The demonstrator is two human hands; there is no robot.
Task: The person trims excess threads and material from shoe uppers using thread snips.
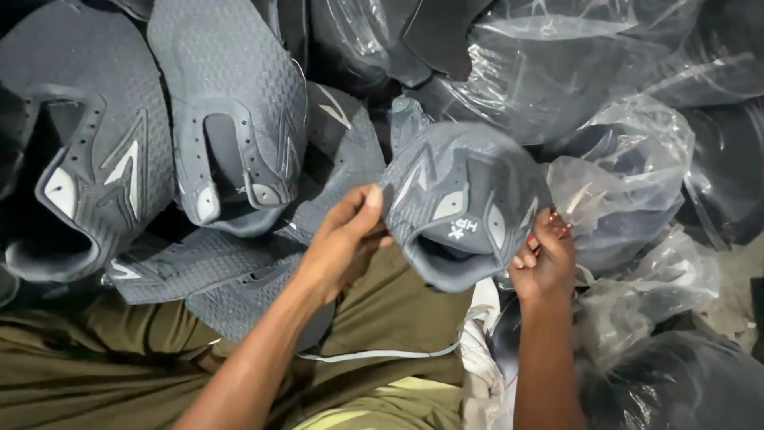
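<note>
From the head view I see my left hand (pixel 344 239) and right hand (pixel 545 259) pinched shut on a grey knitted shoe upper (pixel 458 211), held above my olive-green cloth lap (pixel 382 318). More grey uppers (pixel 231 119) lie piled to the left, and clear plastic bags of dark pieces (pixel 629 175) crowd the right.

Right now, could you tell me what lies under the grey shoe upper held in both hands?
Under the grey shoe upper lie olive cloth, a white bag edge and clear plastic bags. Whatever sits directly behind the upper is covered.
</note>
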